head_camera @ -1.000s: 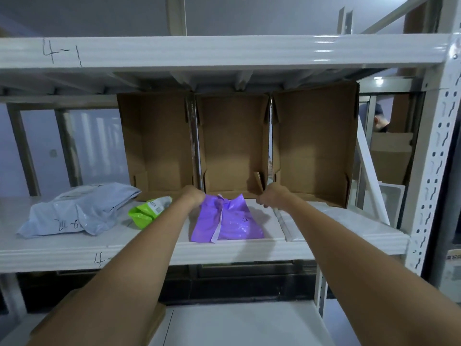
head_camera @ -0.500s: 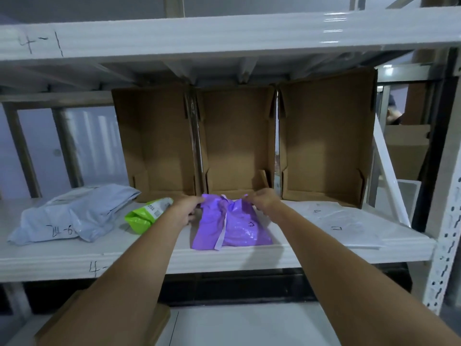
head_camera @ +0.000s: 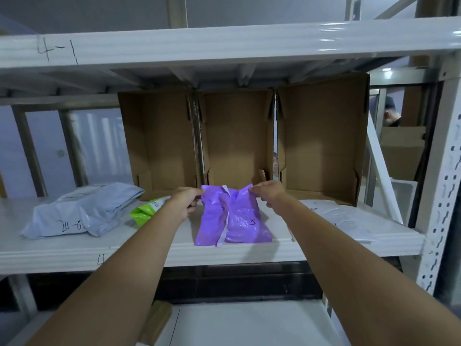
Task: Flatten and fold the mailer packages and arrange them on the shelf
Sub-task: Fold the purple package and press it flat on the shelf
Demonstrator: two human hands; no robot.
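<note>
purple mailer [head_camera: 234,221] long axis runs front-to-back on shelf [head_camera: 74,248] | left hand [head_camera: 185,201] and right hand [head_camera: 268,192] each pinch a far corner | both equally near, body lies toward person

I see three boxes [head_camera: 239,143] at the shelf's [head_camera: 74,250] back; one mailer [head_camera: 234,218] lies before the middle box, two mailers [head_camera: 82,211] left.

On the white shelf [head_camera: 74,250], the left hand [head_camera: 185,199] and right hand [head_camera: 268,192] each pinch a top corner of the purple mailer [head_camera: 237,221]. A grey mailer [head_camera: 82,211] and green mailer [head_camera: 146,212] lie left; three cardboard boxes [head_camera: 237,136] stand behind.
</note>
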